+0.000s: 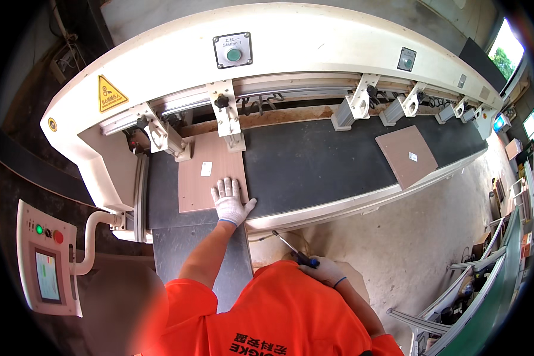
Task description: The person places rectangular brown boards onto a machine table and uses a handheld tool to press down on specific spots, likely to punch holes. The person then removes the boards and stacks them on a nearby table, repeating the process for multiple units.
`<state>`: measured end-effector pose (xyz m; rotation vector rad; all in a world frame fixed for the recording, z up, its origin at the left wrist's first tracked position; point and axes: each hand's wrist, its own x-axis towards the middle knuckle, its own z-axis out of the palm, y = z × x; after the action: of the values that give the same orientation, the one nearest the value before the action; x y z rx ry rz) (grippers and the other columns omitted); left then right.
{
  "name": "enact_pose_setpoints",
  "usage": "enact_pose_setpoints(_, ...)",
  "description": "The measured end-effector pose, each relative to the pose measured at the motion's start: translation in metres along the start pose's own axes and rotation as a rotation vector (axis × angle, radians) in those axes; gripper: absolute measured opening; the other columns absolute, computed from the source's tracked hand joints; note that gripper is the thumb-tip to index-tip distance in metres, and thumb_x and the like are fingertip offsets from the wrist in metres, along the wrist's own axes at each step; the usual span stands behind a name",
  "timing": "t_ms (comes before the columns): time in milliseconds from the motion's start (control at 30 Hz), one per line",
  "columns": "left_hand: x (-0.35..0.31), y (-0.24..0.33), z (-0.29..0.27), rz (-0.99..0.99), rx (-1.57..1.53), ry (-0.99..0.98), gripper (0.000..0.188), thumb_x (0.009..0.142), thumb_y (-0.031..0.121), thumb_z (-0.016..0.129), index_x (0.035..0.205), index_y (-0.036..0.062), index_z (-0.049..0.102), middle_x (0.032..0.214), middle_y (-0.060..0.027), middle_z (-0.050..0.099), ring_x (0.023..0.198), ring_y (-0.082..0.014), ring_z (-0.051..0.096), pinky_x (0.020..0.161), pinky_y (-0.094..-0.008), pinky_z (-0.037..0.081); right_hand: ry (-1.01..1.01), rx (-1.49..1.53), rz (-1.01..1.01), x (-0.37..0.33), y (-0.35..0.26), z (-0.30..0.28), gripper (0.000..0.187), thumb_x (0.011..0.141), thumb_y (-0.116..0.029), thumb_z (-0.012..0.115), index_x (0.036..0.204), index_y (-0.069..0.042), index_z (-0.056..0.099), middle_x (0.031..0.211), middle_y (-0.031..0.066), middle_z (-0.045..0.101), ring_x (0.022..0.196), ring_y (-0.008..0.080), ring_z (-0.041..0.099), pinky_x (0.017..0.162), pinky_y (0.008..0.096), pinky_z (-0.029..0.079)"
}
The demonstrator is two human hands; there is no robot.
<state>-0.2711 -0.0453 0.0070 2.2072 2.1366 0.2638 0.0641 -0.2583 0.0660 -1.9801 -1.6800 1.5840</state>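
Observation:
My left hand (228, 202), in a white glove, lies flat with fingers spread on the near right part of a light brown wood-look panel (196, 181). The panel lies on the dark bed (302, 160) of a long white machine and carries a small white label (206, 169). Two clamp-like feet (222, 113) of the machine stand at its far edge. My gloved right hand (325, 271), close to my body, is closed around a tool (302, 256) with a thin metal shaft and a dark blue handle. The shaft points up and left; its exact kind is unclear.
A second brown panel (406, 155) lies skewed at the bed's right, its corner over the front edge. More clamp units (356, 104) line the back. A control box (47, 258) with a screen stands at the left. A green-topped workbench (492, 308) is at the right.

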Motion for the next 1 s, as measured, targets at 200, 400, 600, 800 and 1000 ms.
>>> enact_pose_setpoints(200,-0.001,0.002,0.000,0.002,-0.026,0.037,0.109,0.089,0.069,0.072,0.168,0.0001,0.042,0.177,-0.0232,0.038,0.167,-0.0462,0.023,0.136,-0.0668,0.007,-0.021,0.121,0.050,0.007,0.015,0.004,0.056,0.095,-0.053,0.083,0.124,-0.006,0.081,0.110,0.0137,0.083,0.103,0.0256,0.077,0.093,0.0379,0.058)
enact_pose_setpoints(400,-0.002,-0.003,0.004,-0.006,-0.044,0.060,0.109,0.088,0.068,0.073,0.167,-0.0004,0.043,0.176,-0.0258,0.037,0.167,-0.0473,0.023,0.136,-0.0667,0.007,-0.037,0.004,0.112,0.002,-0.002,-0.006,0.061,0.092,-0.057,0.083,0.124,-0.005,0.080,0.108,0.0119,0.083,0.102,0.0251,0.077,0.093,0.0380,0.057)
enact_pose_setpoints(600,-0.002,-0.002,0.008,0.013,-0.065,0.101,0.105,0.086,0.065,0.076,0.164,0.0005,0.048,0.174,-0.0264,0.040,0.165,-0.0479,0.027,0.135,-0.0663,0.011,0.001,0.080,0.086,-0.003,0.008,0.000,0.062,0.092,-0.056,0.083,0.120,-0.002,0.079,0.103,0.0127,0.081,0.099,0.0254,0.076,0.090,0.0386,0.057)
enact_pose_setpoints(800,-0.002,-0.006,0.015,0.027,-0.067,0.164,0.102,0.084,0.064,0.078,0.160,0.0006,0.052,0.170,-0.0264,0.044,0.162,-0.0480,0.032,0.134,-0.0665,0.013,-0.047,0.080,0.131,-0.009,-0.008,-0.008,0.061,0.092,-0.056,0.083,0.118,-0.001,0.079,0.102,0.0122,0.081,0.097,0.0249,0.075,0.089,0.0388,0.056)
enact_pose_setpoints(1000,-0.002,-0.004,0.012,0.024,-0.084,0.155,0.102,0.084,0.063,0.079,0.160,0.0007,0.052,0.171,-0.0259,0.044,0.162,-0.0480,0.031,0.135,-0.0659,0.014,-0.054,0.103,0.143,-0.010,-0.012,-0.010,0.062,0.092,-0.058,0.083,0.117,-0.002,0.079,0.102,0.0122,0.081,0.097,0.0262,0.075,0.089,0.0393,0.056)
